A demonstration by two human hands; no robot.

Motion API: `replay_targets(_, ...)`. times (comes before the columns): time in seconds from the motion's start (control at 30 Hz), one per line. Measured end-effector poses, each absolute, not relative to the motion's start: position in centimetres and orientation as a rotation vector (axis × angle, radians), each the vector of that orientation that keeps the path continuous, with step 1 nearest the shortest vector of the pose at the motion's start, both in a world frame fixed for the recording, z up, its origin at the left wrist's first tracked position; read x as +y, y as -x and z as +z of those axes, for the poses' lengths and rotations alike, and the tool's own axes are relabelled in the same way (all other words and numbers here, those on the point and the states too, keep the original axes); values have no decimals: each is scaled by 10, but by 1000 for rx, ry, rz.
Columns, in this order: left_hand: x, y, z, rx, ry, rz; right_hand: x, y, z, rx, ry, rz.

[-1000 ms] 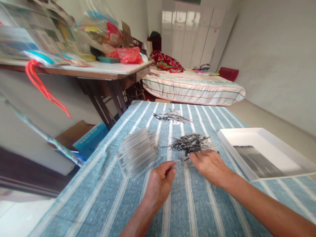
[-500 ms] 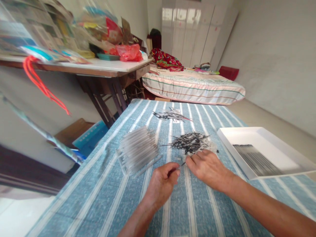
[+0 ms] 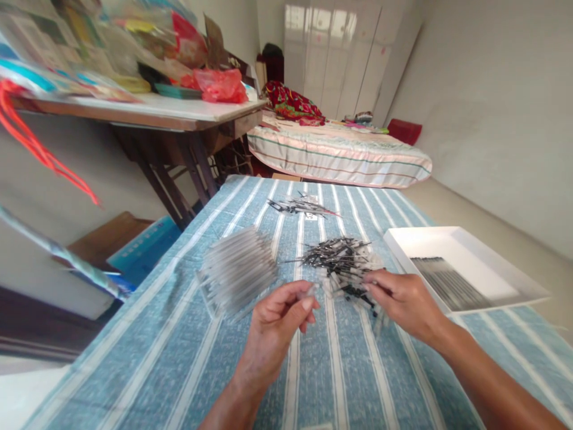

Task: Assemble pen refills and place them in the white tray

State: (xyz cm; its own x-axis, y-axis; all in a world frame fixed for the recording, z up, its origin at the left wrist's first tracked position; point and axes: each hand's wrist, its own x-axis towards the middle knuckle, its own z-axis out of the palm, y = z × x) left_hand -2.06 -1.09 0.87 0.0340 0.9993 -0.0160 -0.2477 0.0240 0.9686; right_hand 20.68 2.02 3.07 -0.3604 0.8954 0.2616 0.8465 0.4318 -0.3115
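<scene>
My left hand is raised over the cloth, thumb and fingers closed on a small clear plastic piece. My right hand reaches into the right side of a pile of small black and clear parts, its fingertips pinched together; what is between them is too small to make out. Left of the pile lies a stack of long clear plastic tubes, side by side. The white box on the right holds a row of thin dark-tipped sticks.
A blue striped cloth covers the table. Thin black and red-tipped pieces lie at its far end. A side table with plastic bags stands at the left, and a bed lies beyond.
My hands have moved apart. The right has gone rightward from beside the left to the pile's right edge. The dark thin piece between them no longer shows; the view has shifted slightly.
</scene>
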Motion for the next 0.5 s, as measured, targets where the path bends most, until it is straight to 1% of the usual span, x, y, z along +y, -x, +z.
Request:
replay_targets(0.07,-11,20,8,958,-1031,1299,21,-211,17,-2287,1628,316)
replay_targets(0.17,-13,19,6,913,-1070,1282,20,-208,0,-2321,1754,397)
replay_targets(0.27,-14,18,4,954,-1121,1219,21,-197,-8,-2387,1835,358)
replay_targets(0.37,-13,17,2,991,-1134,1177,24,-186,-7,-2455,1924,262)
replay_targets(0.5,-12,17,1,1004,-1127,1156,28,-177,-5,-2529,2021,219)
